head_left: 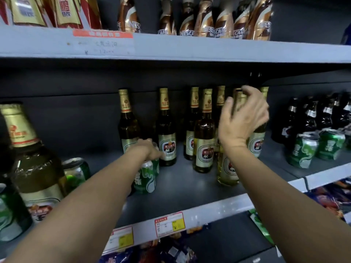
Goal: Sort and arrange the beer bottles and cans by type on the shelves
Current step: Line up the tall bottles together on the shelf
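Nearest you, on the left end of the middle shelf [190, 183], stand one big gold-foiled beer bottle [28, 158] and two green cans, one at the frame's edge [7, 211] and one dented [77, 172] just right of the bottle. Your left hand [150, 149] reaches in over a pair of green cans [145, 177] standing one behind the other; its fingers curve down over the rear can's top, but you cannot tell from this view whether they actually grip it. Your right hand [243, 122] is raised with fingers spread and loosely curled beside the neck of a gold-capped bottle [239, 99], not closed on it. Behind your hands, count about eight gold-capped beer bottles [167, 130] in a loose cluster, two of them apart on the left, the rest crowded around your right wrist. Farther right sit two more green cans [303, 150], dented, in front of a group of dark bottles [311, 118] too blurred to count. Above, the top shelf [209, 50] carries seven brown coffee bottles [205, 18] and red-and-gold cartons [49, 12] at left.
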Motion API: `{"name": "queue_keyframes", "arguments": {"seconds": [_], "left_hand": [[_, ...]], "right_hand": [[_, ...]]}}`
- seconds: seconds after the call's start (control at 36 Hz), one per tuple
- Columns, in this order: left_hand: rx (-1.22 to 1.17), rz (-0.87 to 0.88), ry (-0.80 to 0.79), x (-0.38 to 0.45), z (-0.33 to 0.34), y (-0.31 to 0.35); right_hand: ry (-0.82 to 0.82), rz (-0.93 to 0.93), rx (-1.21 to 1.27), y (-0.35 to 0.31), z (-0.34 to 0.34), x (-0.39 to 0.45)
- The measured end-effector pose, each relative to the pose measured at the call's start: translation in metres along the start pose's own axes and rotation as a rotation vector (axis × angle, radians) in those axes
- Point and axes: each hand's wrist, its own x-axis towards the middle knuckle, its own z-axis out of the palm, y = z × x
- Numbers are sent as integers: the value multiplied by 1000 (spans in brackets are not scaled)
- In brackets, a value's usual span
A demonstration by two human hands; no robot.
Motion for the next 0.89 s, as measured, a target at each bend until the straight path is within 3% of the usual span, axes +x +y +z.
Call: {"name": "queue_keyframes", "arguments": {"seconds": [0.08,0.19,0.28,0.42,0.58,0.78,0.89], "left_hand": [[47,-27,45,-2,3,-1],[84,-40,100,-3,6,-4],[97,-44,77,-4,9,-7],[25,-49,101,-10,14,-12],[-12,-72,251,-14,26,-7],[-81,-65,335,-11,28,-9],[-64,-52,252,-11,26,-9]], "right_hand": [[-94,204,-126,31,-22,-5],[-602,425,-66,68,-48,-24],[-780,516,-27,74,-52,-30],[-797,539,-185,73,-42,-26],[-588,412,-267,50,-44,-51],[-678,354,-128,20,-26,-77],[-766,358,-78,-2,-6,-88]]}}
